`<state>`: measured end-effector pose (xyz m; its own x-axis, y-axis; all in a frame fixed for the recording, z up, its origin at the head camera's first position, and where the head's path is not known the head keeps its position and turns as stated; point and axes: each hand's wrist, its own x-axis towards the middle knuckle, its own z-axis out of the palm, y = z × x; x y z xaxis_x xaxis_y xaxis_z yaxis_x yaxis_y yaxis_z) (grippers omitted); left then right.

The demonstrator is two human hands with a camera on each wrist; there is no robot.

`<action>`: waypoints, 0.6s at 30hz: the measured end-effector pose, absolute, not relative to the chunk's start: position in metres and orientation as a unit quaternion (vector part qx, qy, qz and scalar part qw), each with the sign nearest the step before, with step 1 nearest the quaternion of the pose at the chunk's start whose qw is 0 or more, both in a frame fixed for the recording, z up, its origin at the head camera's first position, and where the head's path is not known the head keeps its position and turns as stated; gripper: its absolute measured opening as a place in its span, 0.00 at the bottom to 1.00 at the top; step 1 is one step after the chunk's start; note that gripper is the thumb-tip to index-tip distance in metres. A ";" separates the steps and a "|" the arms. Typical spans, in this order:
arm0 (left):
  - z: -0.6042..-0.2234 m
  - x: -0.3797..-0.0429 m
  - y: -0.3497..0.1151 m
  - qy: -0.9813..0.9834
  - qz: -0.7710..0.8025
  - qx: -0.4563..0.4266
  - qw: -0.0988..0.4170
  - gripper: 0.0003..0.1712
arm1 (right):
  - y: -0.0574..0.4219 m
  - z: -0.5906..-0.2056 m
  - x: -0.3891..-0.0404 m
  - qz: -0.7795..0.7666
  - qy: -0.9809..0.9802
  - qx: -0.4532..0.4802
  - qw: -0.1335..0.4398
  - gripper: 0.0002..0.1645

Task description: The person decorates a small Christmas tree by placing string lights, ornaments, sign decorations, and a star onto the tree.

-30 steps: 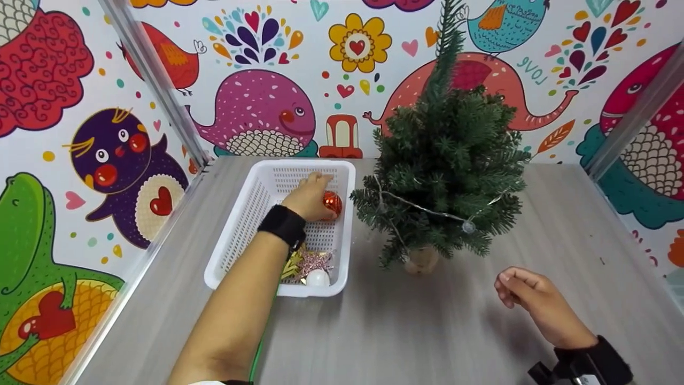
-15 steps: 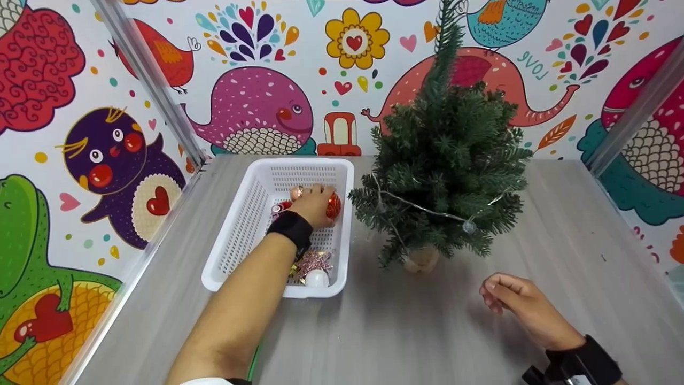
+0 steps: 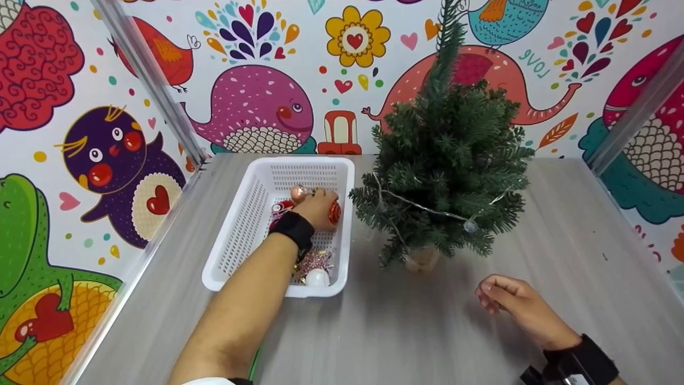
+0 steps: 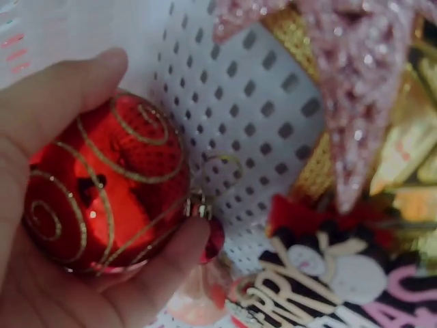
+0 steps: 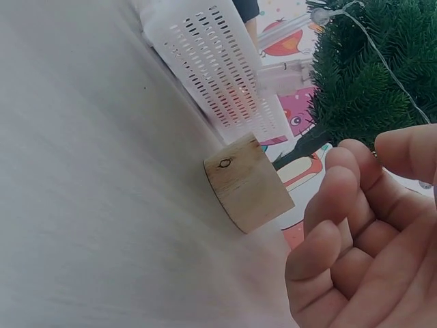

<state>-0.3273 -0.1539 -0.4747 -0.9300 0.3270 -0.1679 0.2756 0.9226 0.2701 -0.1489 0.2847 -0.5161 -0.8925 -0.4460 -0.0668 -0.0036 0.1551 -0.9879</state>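
Note:
My left hand (image 3: 318,210) is down inside the white slotted basket (image 3: 316,292). It grips a shiny red Christmas bauble (image 4: 109,184) with gold glitter swirls, thumb on one side and fingers curled round the other. Near one fingertip shows the bauble's gold cap with a thin loop. Beside the hand lie a peach bauble (image 3: 298,192), a pink glitter star (image 4: 355,75) and a lettered snowman sign (image 4: 328,273). Over the table right of the basket, my right hand (image 3: 521,305) has loosely curled fingers with nothing in them.
A small artificial Christmas tree (image 3: 449,149) stands right of the basket on a wooden base (image 5: 249,184), a clear light string (image 3: 427,209) across its front. A white ball (image 3: 317,278) lies at the basket's near end. Patterned panels rise behind and at both sides.
My left hand has come slightly nearer within the basket, its fingers now round the red bauble, uncovering the peach bauble behind. The right hand has drifted a little left and toward me.

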 end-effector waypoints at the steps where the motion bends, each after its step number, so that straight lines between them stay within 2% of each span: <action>1: -0.475 -0.328 -0.154 0.975 0.121 0.155 0.106 0.47 | 0.284 -0.516 -0.149 -0.633 0.739 -0.151 0.176 0.23; 9: -0.468 -0.325 -0.157 0.976 0.117 0.161 0.088 0.47 | 0.279 -0.515 -0.145 -0.642 0.730 -0.166 0.169 0.21; 13: -0.439 -0.310 -0.158 0.980 0.129 0.151 0.024 0.47 | 0.275 -0.512 -0.144 -0.646 0.724 -0.179 0.162 0.20; 18: -0.404 -0.277 -0.153 0.966 0.176 0.160 -0.099 0.47 | 0.271 -0.506 -0.143 -0.651 0.712 -0.208 0.163 0.19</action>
